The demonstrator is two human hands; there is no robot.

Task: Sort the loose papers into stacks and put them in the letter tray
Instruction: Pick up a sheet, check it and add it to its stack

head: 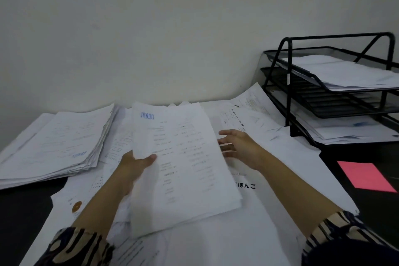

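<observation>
Left hand (135, 163) fingers behind sheaf (183, 164)

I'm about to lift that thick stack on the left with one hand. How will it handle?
The thick stack is probably heavy and floppy: many sheets, edges fanned unevenly. Sheets may slide apart, so one hand likely won't do. The left hand already pinches a thinner bundle.

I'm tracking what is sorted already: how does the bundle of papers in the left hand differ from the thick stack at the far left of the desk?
The bundle is thinner and lifted off the desk, pinched by the left hand; the thick stack is much taller and lies flat, untouched. The bundle's blue logo sits at its far edge, the stack's at its near edge. Both are white printed sheets, outside the letter tray.
</observation>
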